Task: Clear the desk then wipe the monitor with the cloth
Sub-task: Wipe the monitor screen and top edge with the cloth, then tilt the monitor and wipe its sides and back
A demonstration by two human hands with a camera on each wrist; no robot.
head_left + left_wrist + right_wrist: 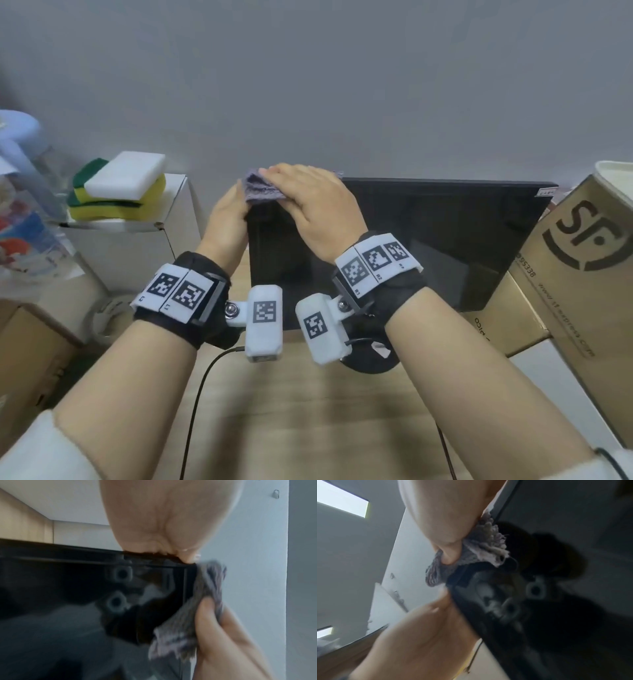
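Note:
A black monitor stands at the back of the wooden desk. A purple-grey cloth is draped over its top left corner. My right hand lies over the cloth and presses it to the screen, with the thumb pinching the fabric from the front. My left hand grips the monitor's left edge just below the cloth. In the left wrist view the cloth wraps the corner of the dark screen. In the right wrist view the thumb digs into the cloth beside the monitor.
Stacked sponges sit on a white box to the left. A large cardboard box leans close at the monitor's right. The monitor base and a black cable lie on the desk. Bags and cartons crowd the far left.

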